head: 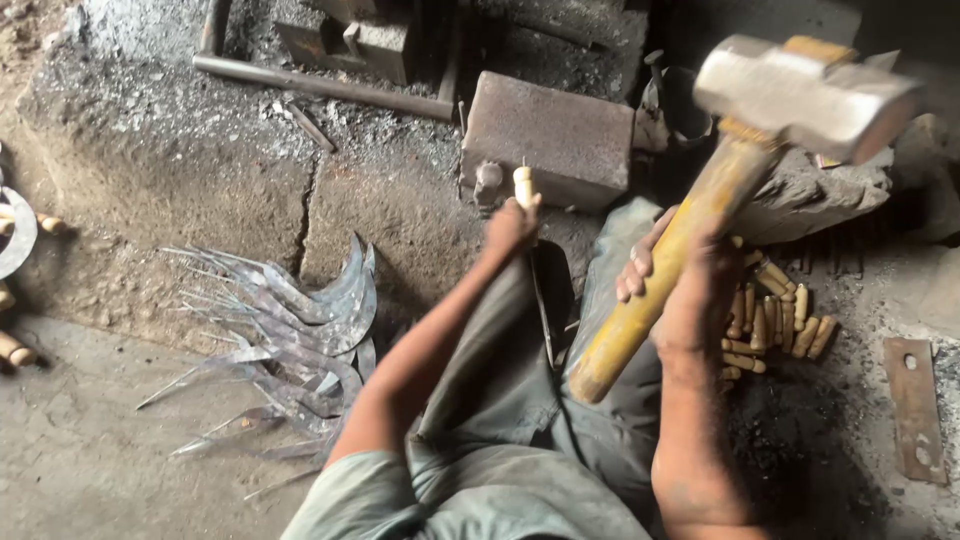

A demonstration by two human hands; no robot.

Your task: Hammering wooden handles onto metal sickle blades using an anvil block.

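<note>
Now the right hand (695,300) is closed around the yellow wooden handle of a heavy hammer (800,95), whose metal head is raised in the upper right of the frame. The left hand (510,225), near the centre, grips a small pale wooden handle (523,185) held upright, just in front of a grey stone block (560,135). A pile of curved sickle blades (300,340) lies on the floor at the left. More short wooden handles (775,320) lie heaped at the right, behind the right arm.
</note>
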